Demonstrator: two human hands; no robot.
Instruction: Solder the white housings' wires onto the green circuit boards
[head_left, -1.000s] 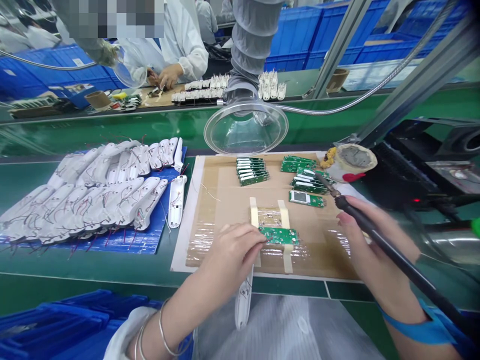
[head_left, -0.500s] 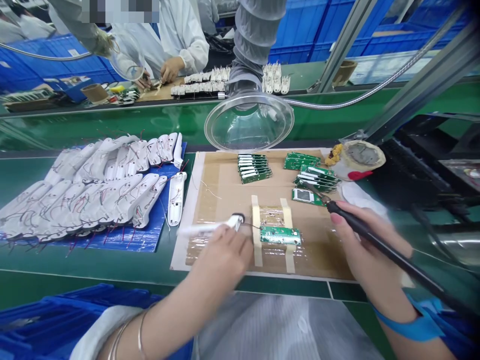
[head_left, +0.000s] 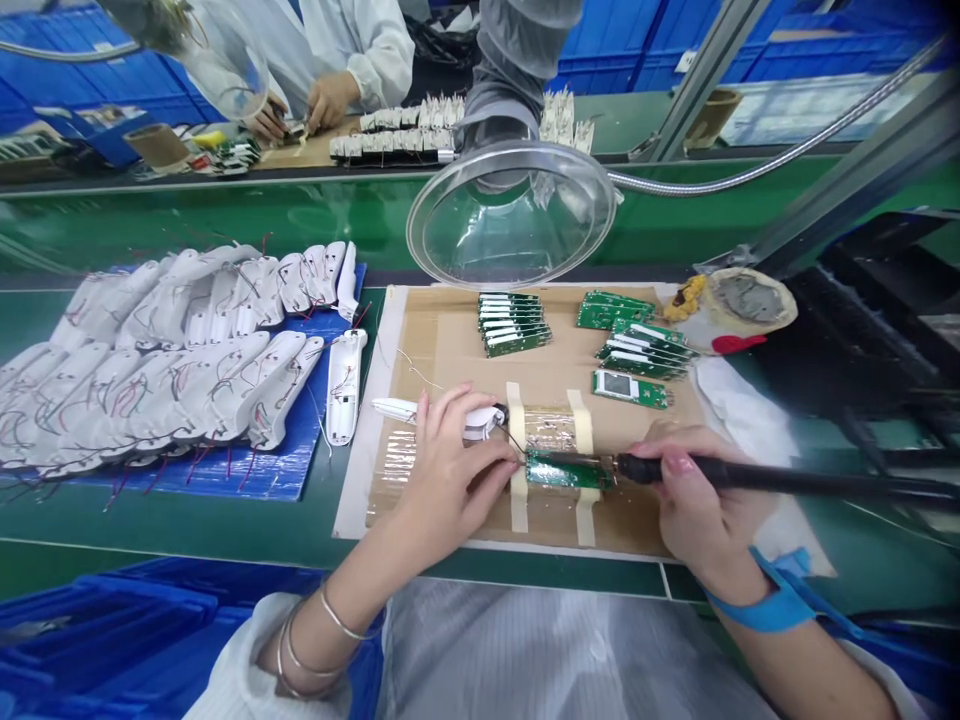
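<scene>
Head view has the right hand with fingers wrapped around a black soldering iron, its tip over 1 green circuit board right of centre, and the left hand pinched, contents unclear, at its left end.

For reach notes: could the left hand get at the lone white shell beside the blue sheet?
Probably yes: nothing covers the lone shell, though another white shell lies partly between, and the left hand is by the green board.
</scene>
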